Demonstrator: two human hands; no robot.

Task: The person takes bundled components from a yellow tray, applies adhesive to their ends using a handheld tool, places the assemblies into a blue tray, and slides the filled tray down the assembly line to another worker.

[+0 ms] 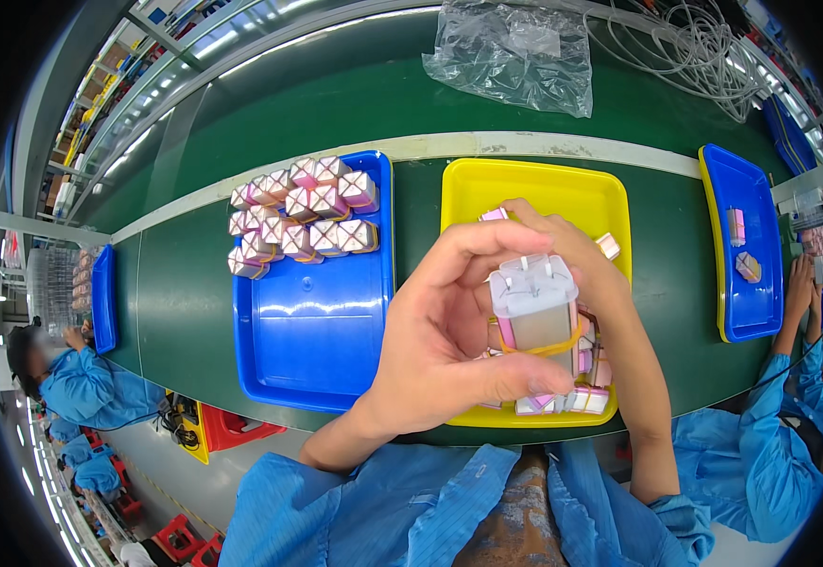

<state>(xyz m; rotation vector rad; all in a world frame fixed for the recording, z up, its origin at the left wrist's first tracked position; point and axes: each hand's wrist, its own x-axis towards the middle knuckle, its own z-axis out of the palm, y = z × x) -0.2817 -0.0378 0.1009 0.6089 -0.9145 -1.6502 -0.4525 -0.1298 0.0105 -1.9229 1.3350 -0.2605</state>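
We are on a factory assembly floor, judging by our long green workbench, rows of near-identical wrapped units in a blue tray, and blue-coated workers along both sides.

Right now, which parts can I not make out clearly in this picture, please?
All in the head view:
- Fingertips of the right hand: hidden behind the left hand and the translucent-capped block.
- Middle of the yellow tray: covered by hands and block.
- Block's underside: turned away.
- Print on the clear plastic bag's label: too small.
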